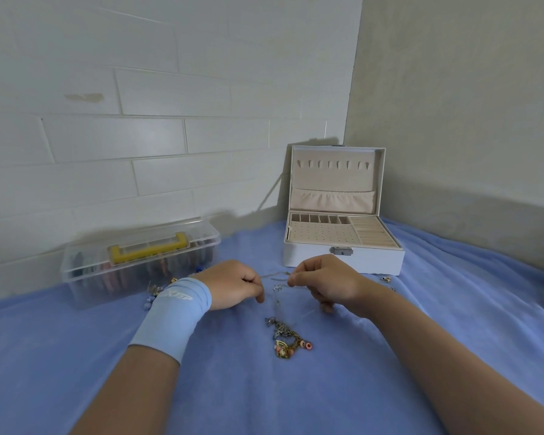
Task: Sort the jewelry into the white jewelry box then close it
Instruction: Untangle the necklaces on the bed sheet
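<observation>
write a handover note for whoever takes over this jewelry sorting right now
Left hand and right hand each pinch a thin chain stretched between them.
White jewelry box stands open behind them, trays looking empty.
Tangled jewelry pile lies nearer the person; small pieces lie by the clear plastic box.
Done: nothing in the box yet, as far as shows.
Left: place the chain, sort the rest, close the box.

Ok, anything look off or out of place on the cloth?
Yes: the pile is one tangled clump, and the chain pinched by the left hand and right hand seems to trail into it. Stray pieces lie by the clear box.
</observation>
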Tool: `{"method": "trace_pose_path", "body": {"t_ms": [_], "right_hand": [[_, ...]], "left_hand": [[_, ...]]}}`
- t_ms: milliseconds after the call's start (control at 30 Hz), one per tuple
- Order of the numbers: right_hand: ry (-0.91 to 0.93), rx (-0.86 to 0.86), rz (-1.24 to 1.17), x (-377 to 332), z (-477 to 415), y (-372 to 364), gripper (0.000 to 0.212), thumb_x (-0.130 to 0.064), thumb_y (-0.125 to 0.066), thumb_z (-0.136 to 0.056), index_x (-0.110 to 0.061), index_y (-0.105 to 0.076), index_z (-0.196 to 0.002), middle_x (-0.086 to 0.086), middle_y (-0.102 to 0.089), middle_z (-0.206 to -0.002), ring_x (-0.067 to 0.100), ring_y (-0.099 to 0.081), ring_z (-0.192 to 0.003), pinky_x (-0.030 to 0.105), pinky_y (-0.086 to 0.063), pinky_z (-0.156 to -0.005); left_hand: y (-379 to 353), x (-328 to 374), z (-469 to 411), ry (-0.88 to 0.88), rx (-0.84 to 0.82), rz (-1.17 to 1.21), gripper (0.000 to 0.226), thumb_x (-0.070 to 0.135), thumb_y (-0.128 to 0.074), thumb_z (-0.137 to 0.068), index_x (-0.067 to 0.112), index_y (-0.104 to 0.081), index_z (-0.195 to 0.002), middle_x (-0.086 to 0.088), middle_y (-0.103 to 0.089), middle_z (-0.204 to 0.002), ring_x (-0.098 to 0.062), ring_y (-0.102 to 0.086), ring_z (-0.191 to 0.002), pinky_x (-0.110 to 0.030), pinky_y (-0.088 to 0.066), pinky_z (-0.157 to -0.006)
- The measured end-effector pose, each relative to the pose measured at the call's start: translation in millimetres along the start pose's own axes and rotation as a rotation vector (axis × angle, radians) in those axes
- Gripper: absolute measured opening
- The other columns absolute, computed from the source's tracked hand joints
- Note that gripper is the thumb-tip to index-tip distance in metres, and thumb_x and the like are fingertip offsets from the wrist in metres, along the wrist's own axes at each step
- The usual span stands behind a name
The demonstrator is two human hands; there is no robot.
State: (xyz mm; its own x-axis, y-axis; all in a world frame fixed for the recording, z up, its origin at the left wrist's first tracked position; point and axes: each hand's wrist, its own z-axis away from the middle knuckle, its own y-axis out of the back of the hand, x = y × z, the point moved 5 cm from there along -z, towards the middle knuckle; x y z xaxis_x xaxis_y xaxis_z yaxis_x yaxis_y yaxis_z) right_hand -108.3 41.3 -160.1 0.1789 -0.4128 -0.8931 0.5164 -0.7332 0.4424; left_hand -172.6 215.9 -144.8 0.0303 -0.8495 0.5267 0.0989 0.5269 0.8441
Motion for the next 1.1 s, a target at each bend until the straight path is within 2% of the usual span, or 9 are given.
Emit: {"method": "trace_pose_path", "body": {"t_ms": [100,267,433,500,600,700,833,967,1100], "right_hand": [[0.003,-0.027,0.038,-1.9,2.6,1.0,0.014,-0.017,-0.069,-0.092,-0.014,-0.072,-0.078,0.002,-0.032,-0.052,0.015,-0.029,-0.046,0.023,-0.033,-0.04],[0.001,-0.035,0.136,-1.8,5.9,0.1,0.011,-0.017,-0.07,-0.09,-0.008,-0.075,-0.085,-0.002,-0.044,-0.053,0.014,-0.035,-0.047,0.024,-0.034,-0.042],[0.016,0.066,0.3,0.5,2.1,3.6,0.015,-0.019,-0.068,-0.091,-0.006,-0.074,-0.087,-0.01,-0.051,-0.047,0.003,-0.041,-0.039,0.018,-0.038,-0.044],[0.027,0.101,0.367,0.3,0.9,5.0,0.016,-0.02,-0.067,-0.091,-0.008,-0.075,-0.087,-0.015,-0.05,-0.041,-0.002,-0.043,-0.037,0.016,-0.038,-0.046],[0.018,0.108,0.403,0.3,1.2,5.6,0.016,-0.02,-0.066,-0.091,-0.008,-0.075,-0.086,-0.012,-0.056,-0.051,-0.001,-0.048,-0.046,0.019,-0.043,-0.052],[-0.011,0.058,0.482,0.3,3.3,5.5,0.015,-0.018,-0.065,-0.087,-0.011,-0.074,-0.077,-0.006,-0.061,-0.06,0.009,-0.054,-0.057,0.024,-0.051,-0.058],[-0.054,-0.03,0.538,-4.2,9.5,6.5,0.016,-0.02,-0.071,-0.081,-0.021,-0.07,-0.064,-0.006,-0.065,-0.063,0.01,-0.058,-0.061,0.024,-0.052,-0.061],[-0.08,-0.063,0.647,-10.1,15.8,9.7,0.012,-0.028,-0.075,-0.08,-0.022,-0.075,-0.071,-0.008,-0.064,-0.064,0.009,-0.057,-0.063,0.023,-0.049,-0.059],[0.029,0.098,0.733,-15.6,12.9,9.4,0.013,-0.033,-0.066,-0.083,-0.028,-0.078,-0.084,-0.012,-0.072,-0.078,0.006,-0.063,-0.074,0.029,-0.056,-0.073]], "left_hand": [[1.9,-2.6,-0.1,0.061,0.03,-0.037,0.025,0.019,-0.054,-0.093,0.021,-0.072,-0.075,0.01,-0.049,-0.063,-0.008,-0.045,-0.059,-0.02,-0.033,-0.053],[0.4,-11.5,-5.1,0.128,0.069,-0.164,0.024,0.027,-0.055,-0.085,0.024,-0.072,-0.068,0.004,-0.064,-0.078,-0.019,-0.06,-0.077,-0.026,-0.043,-0.063],[6.3,-10.8,-5.9,0.13,0.196,-0.295,0.028,0.026,-0.045,-0.094,0.023,-0.072,-0.087,0.004,-0.068,-0.086,-0.02,-0.064,-0.081,-0.027,-0.045,-0.065],[6.2,-11.8,-6.4,0.139,0.261,-0.314,0.026,0.029,-0.044,-0.097,0.026,-0.07,-0.096,0.007,-0.068,-0.095,-0.02,-0.064,-0.09,-0.029,-0.05,-0.073],[-2.0,-8.8,-8.4,0.1,0.258,-0.287,0.016,0.037,-0.053,-0.096,0.035,-0.058,-0.11,0.012,-0.062,-0.1,-0.018,-0.061,-0.098,-0.032,-0.051,-0.084],[-5.4,4.6,-8.9,0.017,0.263,-0.227,0.008,0.043,-0.059,-0.092,0.036,-0.056,-0.094,0.014,-0.06,-0.091,-0.015,-0.061,-0.09,-0.032,-0.052,-0.08],[-22.5,20.1,-10.0,0.072,0.146,-0.286,0.033,0.064,-0.062,-0.081,0.032,-0.059,-0.071,0.014,-0.062,-0.081,-0.014,-0.061,-0.083,-0.027,-0.043,-0.066],[-29.2,26.5,-10.6,0.119,0.15,-0.302,0.036,0.062,-0.068,-0.075,0.027,-0.072,-0.082,0.01,-0.07,-0.084,-0.014,-0.065,-0.084,-0.025,-0.042,-0.063],[-26.3,23.0,-10.6,0.129,0.099,-0.274,0.028,0.055,-0.072,-0.076,0.029,-0.074,-0.086,0.011,-0.071,-0.086,-0.013,-0.067,-0.085,-0.025,-0.046,-0.068]]}}
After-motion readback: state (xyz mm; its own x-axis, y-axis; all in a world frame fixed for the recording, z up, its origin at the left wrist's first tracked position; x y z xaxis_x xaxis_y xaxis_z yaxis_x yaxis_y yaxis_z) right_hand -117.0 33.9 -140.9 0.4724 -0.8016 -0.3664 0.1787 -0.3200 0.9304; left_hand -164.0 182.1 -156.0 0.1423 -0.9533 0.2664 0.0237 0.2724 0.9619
